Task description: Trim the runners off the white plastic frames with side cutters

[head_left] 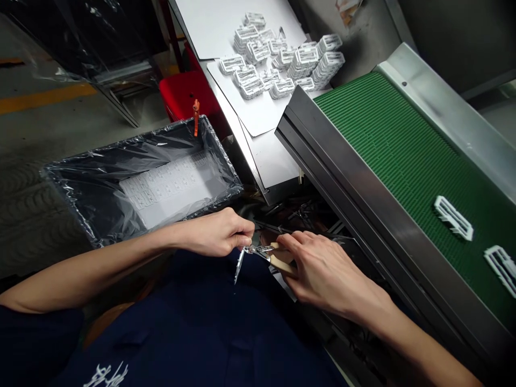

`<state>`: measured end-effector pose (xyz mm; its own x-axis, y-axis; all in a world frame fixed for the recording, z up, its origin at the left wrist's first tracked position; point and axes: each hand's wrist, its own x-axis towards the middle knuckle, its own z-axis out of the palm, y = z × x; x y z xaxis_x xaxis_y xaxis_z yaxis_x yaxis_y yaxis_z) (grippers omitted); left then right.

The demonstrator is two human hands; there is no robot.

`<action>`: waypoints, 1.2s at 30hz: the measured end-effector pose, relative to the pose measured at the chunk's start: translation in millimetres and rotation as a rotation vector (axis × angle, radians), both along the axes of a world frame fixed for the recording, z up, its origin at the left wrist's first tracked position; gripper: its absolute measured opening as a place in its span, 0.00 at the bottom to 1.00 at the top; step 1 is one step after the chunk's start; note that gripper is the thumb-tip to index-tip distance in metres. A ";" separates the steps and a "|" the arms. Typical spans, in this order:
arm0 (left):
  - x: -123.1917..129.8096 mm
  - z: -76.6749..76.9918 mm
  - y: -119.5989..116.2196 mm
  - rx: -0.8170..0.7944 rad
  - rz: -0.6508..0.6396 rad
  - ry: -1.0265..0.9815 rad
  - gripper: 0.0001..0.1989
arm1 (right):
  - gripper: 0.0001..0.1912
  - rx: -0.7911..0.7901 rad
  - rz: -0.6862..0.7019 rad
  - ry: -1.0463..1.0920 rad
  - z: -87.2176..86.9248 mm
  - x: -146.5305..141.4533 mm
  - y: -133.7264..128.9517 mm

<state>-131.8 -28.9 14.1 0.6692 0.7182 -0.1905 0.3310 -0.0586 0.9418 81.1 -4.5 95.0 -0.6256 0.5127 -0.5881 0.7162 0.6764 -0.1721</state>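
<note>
Two hands are held over a navy shirt (193, 333), just beside a black plastic-lined bin (141, 177). The left hand (213, 232) is closed, its fingers pressed to the steel nose of tan-handled pliers (280, 257), where a thin silver strip (239, 264) is gripped; the pliers are clasped by the right hand (322, 274). White lattice parts (453, 217) are laid on a green conveyor belt (403, 150).

Tan-handled pliers (278, 257) meet a thin silvery strip (239, 264) (tilted, slightly blurred).

Head camera faces forward, down, close above left hand (213, 232), right hand (326, 274)
</note>
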 end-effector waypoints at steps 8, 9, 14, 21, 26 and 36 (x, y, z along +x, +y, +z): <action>3.1 -7.5 -2.6 -0.007 -0.019 -0.003 0.08 | 0.05 -0.055 0.090 -0.106 6.2 -12.9 15.6; 3.1 -8.2 -3.1 -0.014 -0.011 -0.005 0.08 | 0.03 -0.088 0.079 -0.108 5.4 -14.0 17.7; 2.7 -11.0 -8.5 -0.139 0.142 -0.013 0.10 | 0.04 -0.225 -0.117 -0.024 -6.5 3.4 22.3; 29.1 -49.5 -43.6 -0.621 0.401 -0.468 0.17 | 0.06 -0.133 -0.515 -0.036 -42.2 53.6 4.7; 47.4 -63.7 -46.0 -0.972 0.587 -0.813 0.21 | 0.12 -0.028 -0.565 0.184 -67.1 57.2 -15.1; 43.3 -49.6 -30.8 -1.020 0.475 -0.754 0.33 | 0.17 0.075 -0.275 0.229 -67.6 44.6 -10.9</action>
